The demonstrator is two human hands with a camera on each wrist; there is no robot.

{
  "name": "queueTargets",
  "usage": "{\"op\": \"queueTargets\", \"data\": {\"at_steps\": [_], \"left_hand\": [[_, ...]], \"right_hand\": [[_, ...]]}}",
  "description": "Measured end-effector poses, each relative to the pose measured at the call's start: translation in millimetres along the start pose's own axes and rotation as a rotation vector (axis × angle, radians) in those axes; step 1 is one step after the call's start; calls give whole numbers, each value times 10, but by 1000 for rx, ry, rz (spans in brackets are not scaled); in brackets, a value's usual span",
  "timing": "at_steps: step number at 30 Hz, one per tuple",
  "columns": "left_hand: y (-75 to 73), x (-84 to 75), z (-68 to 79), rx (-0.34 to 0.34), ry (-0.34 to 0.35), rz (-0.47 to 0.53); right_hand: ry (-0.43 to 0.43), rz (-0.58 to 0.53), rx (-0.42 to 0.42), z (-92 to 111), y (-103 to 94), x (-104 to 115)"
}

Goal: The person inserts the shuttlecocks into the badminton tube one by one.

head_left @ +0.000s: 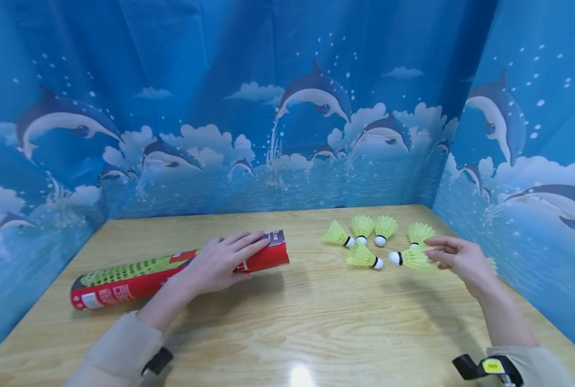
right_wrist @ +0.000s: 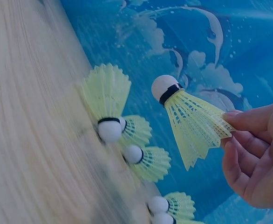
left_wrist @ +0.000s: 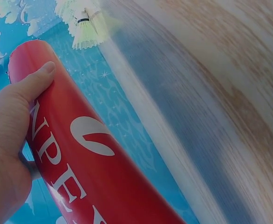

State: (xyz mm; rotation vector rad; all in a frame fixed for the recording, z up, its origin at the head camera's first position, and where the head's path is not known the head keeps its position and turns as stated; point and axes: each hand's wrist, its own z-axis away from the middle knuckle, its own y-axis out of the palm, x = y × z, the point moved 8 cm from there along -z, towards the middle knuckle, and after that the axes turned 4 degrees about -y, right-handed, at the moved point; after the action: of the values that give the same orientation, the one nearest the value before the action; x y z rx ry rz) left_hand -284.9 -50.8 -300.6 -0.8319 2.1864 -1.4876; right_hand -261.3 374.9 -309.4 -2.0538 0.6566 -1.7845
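Note:
My left hand [head_left: 214, 263] grips a long red shuttlecock tube [head_left: 142, 277] near its right end, thumb on one side and fingers across the top. The tube has a yellow-green printed panel and white lettering; its right end is tilted up above a shadow on the table. With thumb and fingers, my right hand [head_left: 466, 263] pinches a yellow shuttlecock [right_wrist: 194, 123] by the rim of its skirt. Its white cork with a black band points left. The inside of the tube's right end is hidden.
Several more yellow shuttlecocks lie on the wooden table [head_left: 277, 333] at the back right, among them one shuttlecock [head_left: 364, 257] just left of the held one. Another shuttlecock [head_left: 492, 264] is partly behind my right hand. A blue dolphin-print curtain [head_left: 219, 107] encloses the back and sides.

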Motion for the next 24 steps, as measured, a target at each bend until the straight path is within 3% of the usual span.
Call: {"op": "queueTargets", "data": {"at_steps": [7,24], "left_hand": [[2,7,-6,4,-9,-3],[25,4,-18,6,-14,-10]], "right_hand": [[-64,-67,18,-105,251,184],[-115,-190,53,-325,773,543]]}}
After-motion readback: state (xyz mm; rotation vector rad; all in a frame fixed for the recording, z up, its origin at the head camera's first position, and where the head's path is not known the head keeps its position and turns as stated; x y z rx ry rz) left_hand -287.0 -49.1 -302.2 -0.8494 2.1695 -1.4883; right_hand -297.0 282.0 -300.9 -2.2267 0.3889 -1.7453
